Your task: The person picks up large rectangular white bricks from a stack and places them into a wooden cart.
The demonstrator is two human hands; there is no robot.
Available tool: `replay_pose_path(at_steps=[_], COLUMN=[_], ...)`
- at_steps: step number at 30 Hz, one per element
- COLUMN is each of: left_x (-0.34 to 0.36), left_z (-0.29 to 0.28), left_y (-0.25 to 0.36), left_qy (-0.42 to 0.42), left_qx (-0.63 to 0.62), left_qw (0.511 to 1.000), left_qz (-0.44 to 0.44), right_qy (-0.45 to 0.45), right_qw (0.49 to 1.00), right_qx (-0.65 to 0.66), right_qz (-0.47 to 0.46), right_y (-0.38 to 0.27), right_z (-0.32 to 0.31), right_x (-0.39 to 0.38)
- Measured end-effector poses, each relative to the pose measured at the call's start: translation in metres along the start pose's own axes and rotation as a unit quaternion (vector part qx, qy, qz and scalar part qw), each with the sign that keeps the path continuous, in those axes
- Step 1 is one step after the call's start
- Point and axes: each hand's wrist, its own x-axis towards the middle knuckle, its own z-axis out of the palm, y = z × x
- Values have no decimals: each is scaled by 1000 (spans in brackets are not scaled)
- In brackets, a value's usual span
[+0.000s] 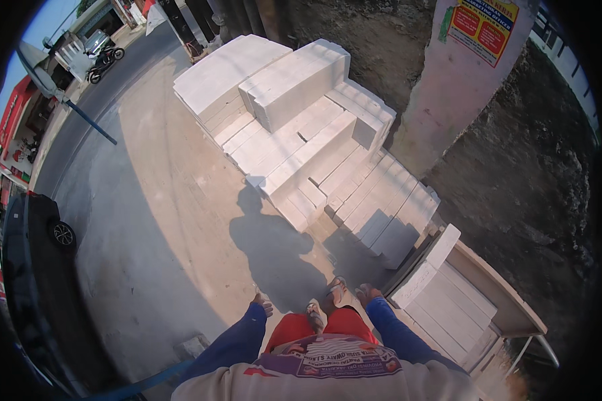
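My left hand [263, 305] hangs beside my red shorts with loosely bent fingers apart, holding nothing visible. My right hand [366, 293] is also open and looks empty, just left of an upright white block [429, 264] on a barrow [505, 281], which carries more blocks lying flat. Ahead of me stand stepped stacks of pale blocks [294, 83], with a lower part [381, 194] reaching toward the barrow. My sandalled feet [336, 289] are between my hands, and my shadow falls on the pavement toward the stacks.
Dark rough ground [515, 167] and a pale pillar with a poster [448, 100] lie beyond the blocks at right. On the left are a dark car [37, 267], a blue pole [93, 123], a road and a parked motorbike [104, 63]. Sunlit pavement runs between car and stacks.
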Motion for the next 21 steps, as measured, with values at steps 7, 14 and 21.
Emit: replay_pose_path(at_steps=[7, 14, 21], left_x=[33, 89, 105], left_z=[106, 179, 207], left_y=[176, 338, 383], left_qy=[-85, -143, -101], left_qx=[-214, -294, -189], left_qw=[971, 945, 968], left_qz=[65, 32, 130], right_qy=[9, -10, -86], right_qw=[997, 998, 994], right_qx=[-34, 48, 22], right_qz=[-69, 23, 58], right_y=[-100, -157, -179], right_z=[-57, -46, -8], right_x=[110, 164, 192])
